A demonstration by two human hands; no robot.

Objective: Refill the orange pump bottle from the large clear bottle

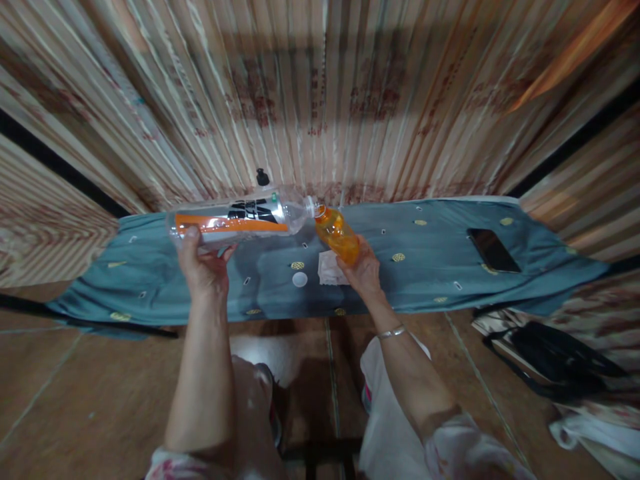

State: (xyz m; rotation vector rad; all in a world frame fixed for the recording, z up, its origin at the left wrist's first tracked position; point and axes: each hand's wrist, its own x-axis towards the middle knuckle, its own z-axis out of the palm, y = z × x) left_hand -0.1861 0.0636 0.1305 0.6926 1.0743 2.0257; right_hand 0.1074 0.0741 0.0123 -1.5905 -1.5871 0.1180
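Note:
My left hand [205, 265] is closed around the lower part of a large clear plastic bottle [240, 217] with an orange, grey and black label. That bottle lies nearly level in the air, its neck pointing right. My right hand [364, 270] grips a small orange bottle [337, 233], tilted with its mouth up and left. The two mouths meet or nearly meet; I cannot tell whether they touch. Below them, a white round cap [300, 279] and a folded white tissue [330, 268] lie on the blue-green cloth [270, 287]. A black pump or cap top [263, 177] sits behind the large bottle.
A dark phone [493, 251] lies at the right of the cloth-covered table. Striped curtains [320, 100] hang close behind and at both sides, with black poles [60, 163] at the corners. A black bag [555, 360] is low on the right.

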